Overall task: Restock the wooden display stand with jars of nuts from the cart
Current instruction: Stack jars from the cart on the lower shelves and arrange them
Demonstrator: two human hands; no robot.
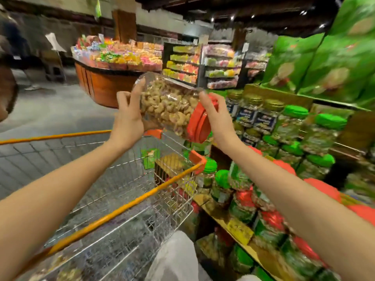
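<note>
1. Bare forearms reach out over the silver wire shopping cart with an orange rim (121, 207), which has a few blurred goods at its far end.
2. Curled round the base of a clear plastic jar of pale nuts with a red lid (168, 106) is the left hand (127, 116); the right hand (215, 116) grips its lid end.
3. Held tilted, lid lowest, the jar hangs above the cart's far corner, not yet on the tiered wooden display stand (219, 217).
4. Green-lidded jars (294, 112) crowd the stand, so restocking seems well along, with this jar and the cart's remainder left.
</note>
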